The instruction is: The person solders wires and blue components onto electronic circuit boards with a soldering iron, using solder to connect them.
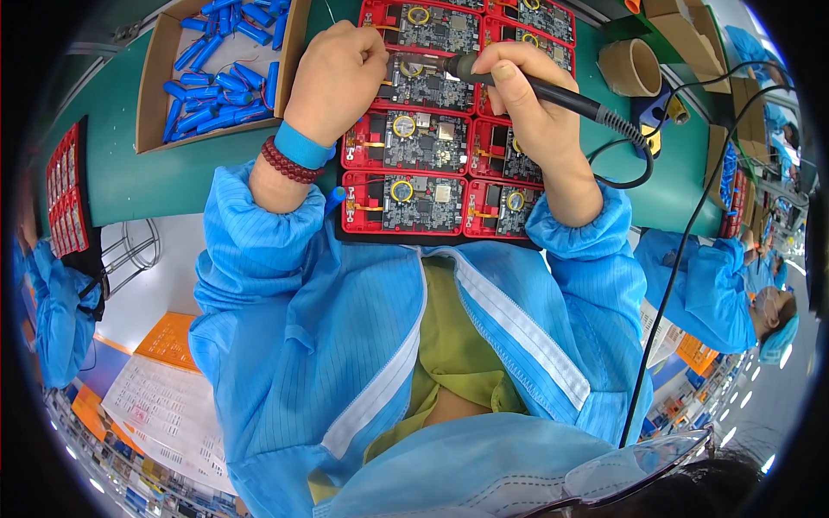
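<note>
On the desk (121,186), circuit boards (423,138) sit in rows of housings (347,157) directly before the person, with a cardboard box (148,104) holding battery cells (246,78) to their left. The left hand (337,82) is between that box and the boards, while the soldering iron (566,97) lies across the right hand (540,129), above the boards. Right of the housings stands a cardboard tube (617,69), a carton (686,34) just beyond it.

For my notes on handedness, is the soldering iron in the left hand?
No, the right hand holds the soldering iron.
</note>
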Demonstrator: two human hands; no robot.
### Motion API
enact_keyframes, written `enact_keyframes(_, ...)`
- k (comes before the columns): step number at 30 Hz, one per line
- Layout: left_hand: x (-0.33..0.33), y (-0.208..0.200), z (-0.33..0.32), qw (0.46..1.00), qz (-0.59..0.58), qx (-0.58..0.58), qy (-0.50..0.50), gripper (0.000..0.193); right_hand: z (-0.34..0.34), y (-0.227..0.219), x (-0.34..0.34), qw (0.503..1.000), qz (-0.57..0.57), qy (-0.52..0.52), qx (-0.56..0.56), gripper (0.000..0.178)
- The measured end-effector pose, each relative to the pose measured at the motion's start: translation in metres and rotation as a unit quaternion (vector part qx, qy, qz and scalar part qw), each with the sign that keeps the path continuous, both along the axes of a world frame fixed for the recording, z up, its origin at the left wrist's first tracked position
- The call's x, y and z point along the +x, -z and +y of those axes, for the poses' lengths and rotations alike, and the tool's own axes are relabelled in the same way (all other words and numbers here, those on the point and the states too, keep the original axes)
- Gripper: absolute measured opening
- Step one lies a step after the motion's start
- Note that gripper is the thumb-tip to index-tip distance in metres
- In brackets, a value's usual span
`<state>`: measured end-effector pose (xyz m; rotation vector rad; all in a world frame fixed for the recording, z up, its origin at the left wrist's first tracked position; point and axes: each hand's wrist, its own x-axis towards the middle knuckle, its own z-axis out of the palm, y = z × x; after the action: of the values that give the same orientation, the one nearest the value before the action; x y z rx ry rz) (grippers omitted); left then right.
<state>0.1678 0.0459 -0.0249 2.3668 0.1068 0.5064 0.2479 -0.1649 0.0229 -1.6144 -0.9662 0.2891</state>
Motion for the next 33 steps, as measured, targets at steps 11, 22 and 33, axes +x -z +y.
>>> enact_keyframes(11, -0.0002, 0.0010, 0.0004, 1.000, -0.005, 0.020, 0.003, 0.009, -0.0023, -0.0028, -0.0007, 1.000, -0.024, 0.001, 0.011, 0.018)
enact_keyframes(22, 0.0012, -0.0016, 0.0006, 0.999, 0.003, 0.033, 0.008, 0.009, -0.0004, 0.0004, 0.0011, 1.000, -0.021, 0.005, 0.020, 0.017)
enact_keyframes(33, 0.0010, -0.0044, -0.0003, 0.999, 0.012, 0.027, 0.013, 0.008, 0.0006, 0.0022, 0.0015, 1.000, -0.022, 0.006, 0.020, 0.017)
